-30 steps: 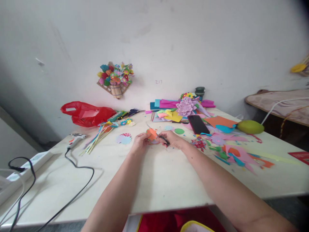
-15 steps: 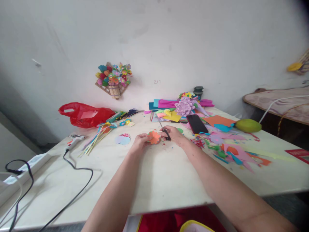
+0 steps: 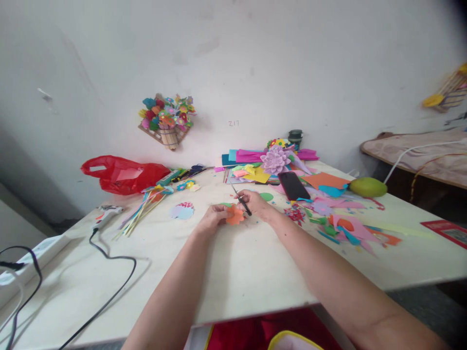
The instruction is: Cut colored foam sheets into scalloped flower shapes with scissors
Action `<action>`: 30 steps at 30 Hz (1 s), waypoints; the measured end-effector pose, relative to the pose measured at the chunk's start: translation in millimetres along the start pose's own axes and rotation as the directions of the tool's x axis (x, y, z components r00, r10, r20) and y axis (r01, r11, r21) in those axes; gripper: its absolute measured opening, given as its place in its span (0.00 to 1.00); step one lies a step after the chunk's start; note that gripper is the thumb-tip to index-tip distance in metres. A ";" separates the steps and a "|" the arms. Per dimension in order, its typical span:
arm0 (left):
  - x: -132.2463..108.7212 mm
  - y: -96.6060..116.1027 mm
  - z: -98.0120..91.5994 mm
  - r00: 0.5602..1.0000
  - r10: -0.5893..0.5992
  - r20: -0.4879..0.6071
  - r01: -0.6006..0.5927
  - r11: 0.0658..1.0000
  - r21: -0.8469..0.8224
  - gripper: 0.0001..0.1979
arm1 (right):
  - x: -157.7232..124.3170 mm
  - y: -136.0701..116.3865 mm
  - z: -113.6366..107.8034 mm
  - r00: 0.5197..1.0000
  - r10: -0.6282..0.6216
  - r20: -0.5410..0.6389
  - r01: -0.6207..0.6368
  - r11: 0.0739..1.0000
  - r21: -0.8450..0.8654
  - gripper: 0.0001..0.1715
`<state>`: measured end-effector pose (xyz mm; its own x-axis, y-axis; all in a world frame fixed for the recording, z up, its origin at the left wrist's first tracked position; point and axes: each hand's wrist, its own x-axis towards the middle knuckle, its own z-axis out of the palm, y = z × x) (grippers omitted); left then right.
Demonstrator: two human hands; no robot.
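Between thumb and fingers, my left hand (image 3: 214, 217) pinches an orange flower cutout (image 3: 235, 214) with a scalloped edge, low over the table. Closed around the black handles of the scissors (image 3: 242, 203) is my right hand (image 3: 255, 204); the blades point up and away, apart from the flower. A piece of green shows just behind the orange flower. A green disc (image 3: 266, 197) lies beyond my right hand. To the left rests a pale blue scalloped cutout (image 3: 182, 211) with red and pink bits on it.
Colourful scraps (image 3: 350, 231) and a phone (image 3: 294, 186) lie to the right, near a green mango-like fruit (image 3: 368, 186). At left are a red plastic bag (image 3: 124, 175), thin sticks (image 3: 140, 214), a glue gun (image 3: 107, 215) with its cord, and a power strip (image 3: 34, 255).
The orange flower has turned and shifted slightly down, away from the scissors. My right hand has tilted the scissors a little. The whole view has shifted slightly.
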<state>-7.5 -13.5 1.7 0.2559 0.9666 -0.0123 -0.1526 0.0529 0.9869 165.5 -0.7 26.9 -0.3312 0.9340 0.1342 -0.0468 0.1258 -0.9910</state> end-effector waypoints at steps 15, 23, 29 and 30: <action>6.7 0.4 -4.3 0.969 0.106 -0.224 -0.145 0.975 -0.170 0.07 | 2.7 9.5 2.2 0.997 0.072 -0.006 -0.072 0.997 -0.009 0.20; 10.0 1.7 -7.2 0.937 0.105 -0.333 -0.206 0.936 -0.286 0.07 | -0.8 6.9 -1.3 0.989 0.130 0.075 -0.124 0.989 -0.075 0.18; 11.9 0.2 -9.6 0.927 0.103 -0.359 -0.221 0.927 -0.303 0.08 | -1.9 7.9 -5.5 0.977 0.125 0.173 -0.092 0.978 -0.190 0.18; 12.1 0.1 -9.8 0.926 0.106 -0.363 -0.225 0.925 -0.305 0.08 | -1.8 8.0 -6.0 0.973 0.127 0.191 -0.087 0.974 -0.209 0.19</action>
<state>-13.7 0.6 0.0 -0.1255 0.9915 0.0346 -0.4901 -0.0923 0.8668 171.3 0.7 18.7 -0.5079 0.8614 0.0048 0.1797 0.1114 -0.9774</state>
